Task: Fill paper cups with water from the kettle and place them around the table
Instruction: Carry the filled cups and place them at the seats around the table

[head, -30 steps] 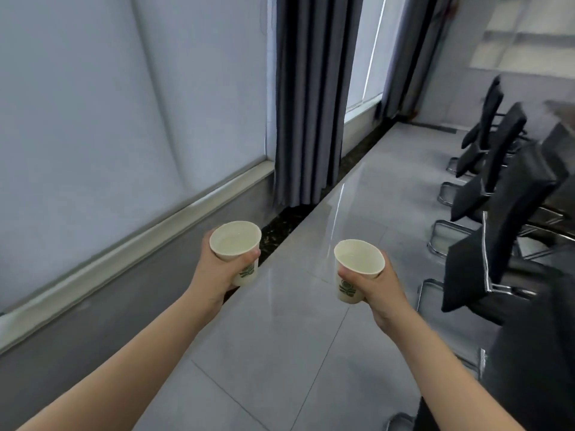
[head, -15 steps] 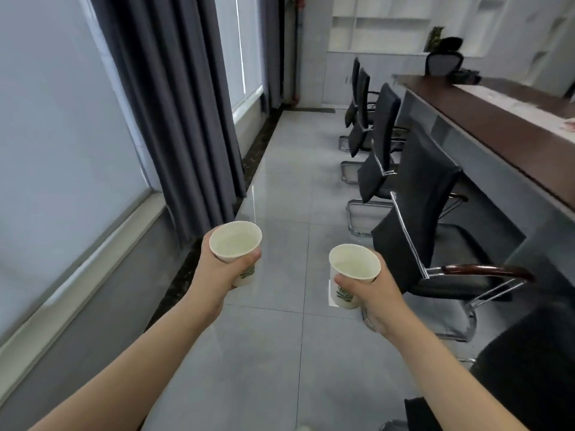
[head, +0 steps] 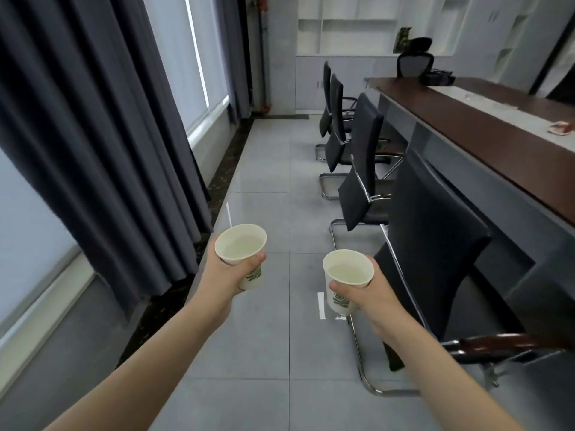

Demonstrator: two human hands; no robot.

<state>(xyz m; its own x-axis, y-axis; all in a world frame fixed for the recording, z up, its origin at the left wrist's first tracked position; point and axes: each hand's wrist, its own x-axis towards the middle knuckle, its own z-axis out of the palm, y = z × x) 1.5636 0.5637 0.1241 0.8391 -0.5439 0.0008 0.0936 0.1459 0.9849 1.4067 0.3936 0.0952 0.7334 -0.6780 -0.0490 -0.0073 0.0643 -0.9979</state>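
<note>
My left hand (head: 225, 275) grips a white paper cup (head: 241, 244) with a green logo, and water shows inside it. My right hand (head: 370, 300) holds a second paper cup (head: 348, 272), also with water in it, a little lower and to the right. Both cups are upright in front of me over the floor. The long brown-topped table (head: 485, 132) runs along the right side, beyond the chairs. No kettle is in view.
A row of black chairs (head: 435, 250) stands against the table on the right, the nearest beside my right arm. Dark curtains (head: 102, 119) and windows line the left wall. A grey tiled aisle (head: 267, 169) leads ahead to white shelving (head: 357, 23).
The view has swung right from the window wall to face down the aisle, bringing the table and chairs into sight. Both hands keep their cups level in front of me.
</note>
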